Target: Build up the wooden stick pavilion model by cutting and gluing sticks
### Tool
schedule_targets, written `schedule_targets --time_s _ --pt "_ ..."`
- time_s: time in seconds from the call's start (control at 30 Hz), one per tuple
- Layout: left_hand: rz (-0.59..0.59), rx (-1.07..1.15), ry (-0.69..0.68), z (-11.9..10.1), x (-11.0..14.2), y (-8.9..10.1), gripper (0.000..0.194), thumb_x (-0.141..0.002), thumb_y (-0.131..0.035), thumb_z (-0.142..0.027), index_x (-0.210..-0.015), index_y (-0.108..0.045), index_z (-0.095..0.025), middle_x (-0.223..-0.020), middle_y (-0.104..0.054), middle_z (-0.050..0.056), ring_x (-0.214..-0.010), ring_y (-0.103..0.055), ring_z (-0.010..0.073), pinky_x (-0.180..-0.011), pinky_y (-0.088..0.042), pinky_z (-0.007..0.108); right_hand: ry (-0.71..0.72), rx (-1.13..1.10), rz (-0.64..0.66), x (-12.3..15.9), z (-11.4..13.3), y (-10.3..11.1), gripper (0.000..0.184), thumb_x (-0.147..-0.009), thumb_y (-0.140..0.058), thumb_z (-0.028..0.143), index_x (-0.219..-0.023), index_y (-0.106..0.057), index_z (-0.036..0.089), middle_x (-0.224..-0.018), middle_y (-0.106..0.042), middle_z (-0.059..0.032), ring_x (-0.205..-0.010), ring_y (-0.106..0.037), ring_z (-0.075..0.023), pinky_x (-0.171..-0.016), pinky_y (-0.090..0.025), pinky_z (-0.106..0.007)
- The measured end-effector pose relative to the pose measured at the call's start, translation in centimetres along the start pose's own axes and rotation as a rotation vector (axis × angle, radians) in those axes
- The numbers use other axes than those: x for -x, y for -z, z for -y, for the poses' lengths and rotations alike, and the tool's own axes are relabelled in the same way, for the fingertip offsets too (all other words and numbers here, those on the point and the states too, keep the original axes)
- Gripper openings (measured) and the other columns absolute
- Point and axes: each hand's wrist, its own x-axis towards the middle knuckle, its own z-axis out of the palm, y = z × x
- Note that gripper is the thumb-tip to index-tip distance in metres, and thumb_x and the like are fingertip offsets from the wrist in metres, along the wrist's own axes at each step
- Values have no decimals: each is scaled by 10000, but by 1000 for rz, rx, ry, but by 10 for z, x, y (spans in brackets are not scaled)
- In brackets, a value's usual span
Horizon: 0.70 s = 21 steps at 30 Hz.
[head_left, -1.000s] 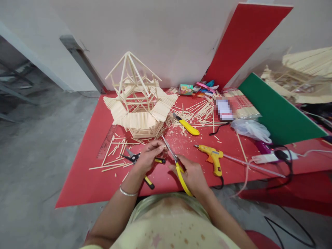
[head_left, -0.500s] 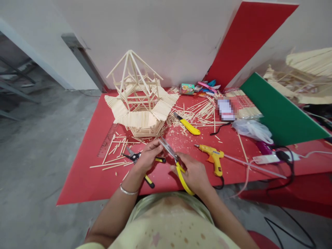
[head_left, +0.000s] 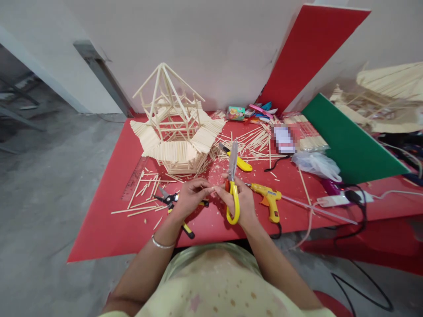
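My right hand (head_left: 243, 203) is closed round the yellow handles of a pair of scissors (head_left: 232, 176), whose blades point up and away from me. My left hand (head_left: 190, 198) is pinched at the fingertips, which meet my right hand's fingers; what they pinch is too small to make out. Both hands hover over a red board (head_left: 109, 220). Just left of my left hand lie black pliers with yellow handles (head_left: 172, 203). A stick-built model house (head_left: 175, 132) stands beyond my hands.
A yellow glue gun (head_left: 269, 200) lies right of my right hand, a yellow utility knife (head_left: 239, 160) beyond it. Loose sticks (head_left: 145, 193) litter the board. A green board (head_left: 350, 141), a plastic bag (head_left: 315, 163), a power strip (head_left: 343, 200) and cables sit at the right.
My right hand has swung the scissors from pointing up-left to nearly upright and moved closer to my left hand, so the fingertips of both now meet.
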Motion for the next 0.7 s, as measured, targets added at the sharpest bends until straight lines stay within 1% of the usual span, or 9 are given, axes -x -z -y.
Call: schedule_targets --time_s 0.1,0.23,0.3,0.37,0.43,0.5,0.53,0.6,0.7 --pt "-3 -40 -37 -2 0 1 174 -813 -765 -335 -752 -750 -172 -785 -698 51 -741 -637 156 -693 -506 275 -31 -46 27 -6 -4 -1 618 -692 -805 485 -1197 -620 181 -764 -701 -1 -607 -648 -155 -548 -527 -253" --pt "-43 44 68 -3 1 1 254 -821 -746 -386 -708 -689 -166 -691 -642 13 -628 -589 130 -602 -486 253 -65 -26 6 -6 2 2 622 -669 -812 489 -1178 -620 188 -737 -688 11 -580 -645 -155 -548 -543 -268" --pt "-93 9 82 0 0 2 279 -842 -718 -381 -682 -649 -163 -658 -611 2 -601 -560 122 -585 -472 248 -64 -43 -9 -5 6 3 618 -665 -814 484 -1171 -615 191 -731 -676 21 -571 -643 -148 -549 -546 -266" --pt "-120 -121 17 5 -1 3 228 -868 -681 -319 -703 -664 -163 -704 -637 19 -650 -580 134 -630 -486 261 -67 -69 -14 -6 6 4 612 -669 -813 473 -1172 -605 193 -740 -673 25 -571 -645 -145 -546 -545 -263" --pt "-131 -263 -95 9 -3 3 141 -885 -627 -227 -794 -720 -171 -835 -693 56 -779 -627 163 -731 -510 290 -61 -90 -23 -7 4 5 599 -674 -813 450 -1171 -599 194 -743 -670 27 -581 -652 -146 -545 -545 -258" --pt "-165 -337 -170 12 -3 3 148 -868 -615 -171 -916 -754 -187 -982 -716 84 -904 -643 190 -814 -517 320 -52 -130 -32 -9 2 6 599 -675 -816 423 -1179 -587 195 -741 -665 31 -599 -663 -150 -543 -543 -251" --pt "-189 -339 -168 12 -2 2 165 -856 -631 -171 -958 -759 -194 -1004 -718 87 -912 -645 196 -812 -520 322 -53 -159 -35 -10 1 6 607 -674 -817 413 -1188 -578 197 -741 -663 32 -605 -667 -151 -540 -542 -248" --pt "-194 -284 -87 11 0 0 131 -835 -686 -218 -933 -769 -191 -912 -722 77 -813 -648 189 -733 -525 303 -65 -209 -36 -12 -1 4 631 -670 -817 403 -1210 -558 201 -751 -664 32 -586 -658 -145 -529 -540 -251" --pt "-118 -105 54 7 4 -5 143 -800 -757 -315 -831 -782 -177 -764 -700 55 -672 -630 168 -628 -512 278 -73 -239 -24 -13 -5 1 621 -674 -813 409 -1199 -552 204 -760 -663 37 -543 -626 -126 -535 -546 -264"
